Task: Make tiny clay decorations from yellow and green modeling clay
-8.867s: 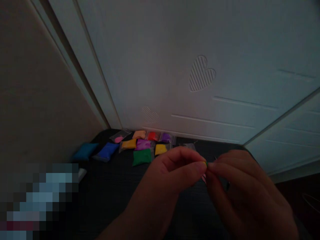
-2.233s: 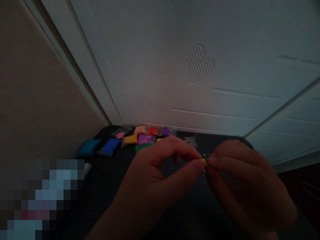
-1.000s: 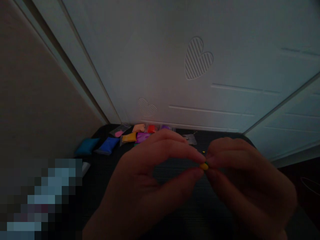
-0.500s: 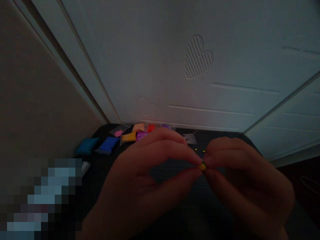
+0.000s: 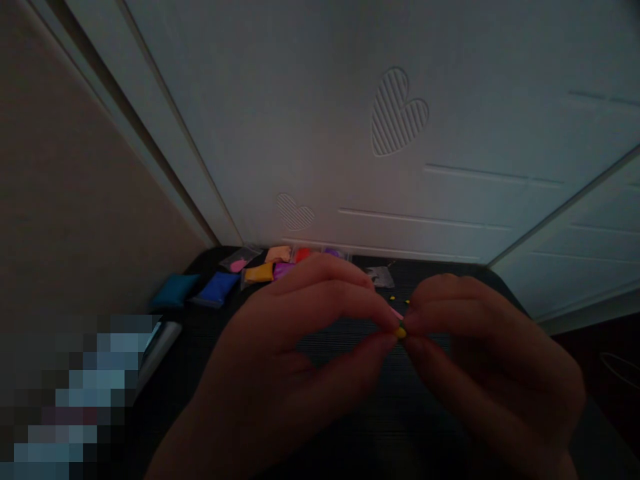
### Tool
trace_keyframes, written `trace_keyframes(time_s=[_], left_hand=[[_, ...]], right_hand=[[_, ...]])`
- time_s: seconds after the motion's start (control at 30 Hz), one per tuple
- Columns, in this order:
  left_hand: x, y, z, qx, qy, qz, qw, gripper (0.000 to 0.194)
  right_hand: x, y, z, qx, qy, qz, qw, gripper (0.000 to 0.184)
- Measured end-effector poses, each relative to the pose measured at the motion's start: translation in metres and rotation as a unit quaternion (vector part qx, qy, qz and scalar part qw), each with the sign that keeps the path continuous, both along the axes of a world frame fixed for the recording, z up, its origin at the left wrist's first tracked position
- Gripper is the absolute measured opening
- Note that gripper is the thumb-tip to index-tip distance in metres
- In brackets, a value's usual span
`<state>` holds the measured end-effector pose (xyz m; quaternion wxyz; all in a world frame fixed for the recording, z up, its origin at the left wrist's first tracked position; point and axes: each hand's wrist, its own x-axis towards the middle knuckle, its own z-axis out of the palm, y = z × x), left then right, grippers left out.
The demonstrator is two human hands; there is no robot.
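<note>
In dim light my left hand [image 5: 300,347] and my right hand [image 5: 485,367] meet above a dark ribbed mat [image 5: 350,400]. Both pinch one tiny yellow clay piece [image 5: 401,331] between thumb and fingertips; a dark green part shows at its edge. A thin pink thing [image 5: 397,312] lies just behind the fingertips. Two small yellow crumbs [image 5: 393,298] sit on the mat beyond the hands.
Several small bags of coloured clay lie at the mat's far edge: teal [image 5: 175,291], blue [image 5: 217,287], orange [image 5: 260,272], pink [image 5: 239,264], peach [image 5: 279,253], purple [image 5: 283,269]. A clear empty bag [image 5: 380,275] lies near them. A white panel with heart shapes [image 5: 399,110] rises behind.
Both hands keep pinching the small yellow piece and have shifted slightly left and closer together; my left hand now hides more of the bags behind it.
</note>
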<state>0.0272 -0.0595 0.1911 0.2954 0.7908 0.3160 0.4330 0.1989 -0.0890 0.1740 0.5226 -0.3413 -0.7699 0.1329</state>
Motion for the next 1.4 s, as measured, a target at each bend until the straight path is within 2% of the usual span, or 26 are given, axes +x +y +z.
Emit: trace_keyframes(time_s=[0.5,0.7,0.9,1.1,1.23,1.4], left_hand=[[0.001,0.000,-0.002,-0.005,-0.020,0.003,1.000,0.015],[0.001,-0.001,-0.001,-0.008,-0.029,0.001,1.000,0.016],[0.001,0.000,-0.001,-0.003,-0.020,-0.002,1.000,0.014],[0.001,0.000,-0.004,0.010,-0.020,0.008,1.000,0.015],[-0.002,0.002,-0.010,0.072,-0.021,0.010,0.997,0.023],[-0.001,0.001,-0.012,0.144,0.002,0.017,0.989,0.026]], right_hand=[[-0.001,0.001,0.000,0.017,-0.009,-0.035,0.999,0.024],[-0.001,0.001,-0.001,0.009,-0.010,-0.014,1.000,0.029],[-0.005,0.001,-0.006,0.005,0.040,-0.041,0.998,0.023],[-0.001,0.003,-0.003,-0.001,0.006,-0.026,1.000,0.024],[0.001,0.001,0.002,-0.089,0.027,-0.014,0.996,0.022],[0.000,-0.001,0.003,-0.216,0.084,0.021,0.972,0.014]])
